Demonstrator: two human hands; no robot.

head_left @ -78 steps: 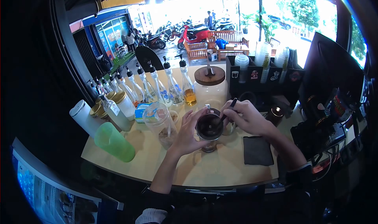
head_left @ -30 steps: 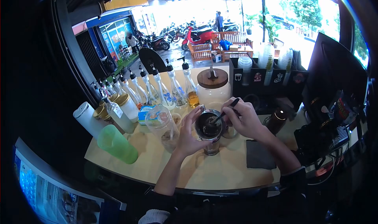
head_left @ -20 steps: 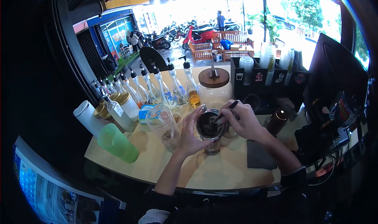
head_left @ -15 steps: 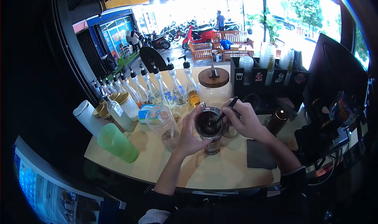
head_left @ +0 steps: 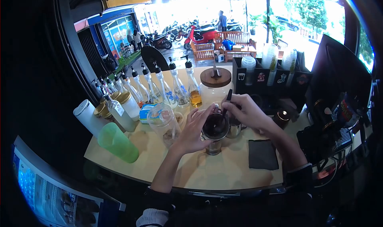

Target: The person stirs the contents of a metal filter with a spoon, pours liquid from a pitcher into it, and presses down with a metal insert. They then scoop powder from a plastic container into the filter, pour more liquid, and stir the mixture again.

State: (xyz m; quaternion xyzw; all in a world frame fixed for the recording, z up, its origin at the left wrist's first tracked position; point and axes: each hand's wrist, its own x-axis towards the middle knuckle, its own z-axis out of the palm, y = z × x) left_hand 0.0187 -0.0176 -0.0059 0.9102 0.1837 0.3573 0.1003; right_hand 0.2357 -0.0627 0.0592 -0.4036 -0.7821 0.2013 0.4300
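Note:
My left hand wraps around the side of a metal pitcher with dark liquid inside. Between the fingers and thumb of my right hand is a black-handled utensil, its lower end dipping into the pitcher; that end is hidden. A clear drinking glass stands on the counter just below the pitcher, partly covered by it. Right behind my right hand is a second metal pitcher. To the left of my left hand stands a clear plastic jar with brown contents.
Pump bottles line the counter's back left. A white jar with a wooden lid is behind the pitcher. The green pitcher stands at left, a dark folded cloth at right. Behind is a black cup holder.
Both hands and the pitcher have shifted slightly to the right in view. The utensil's handle has swung from slanted to nearly upright.

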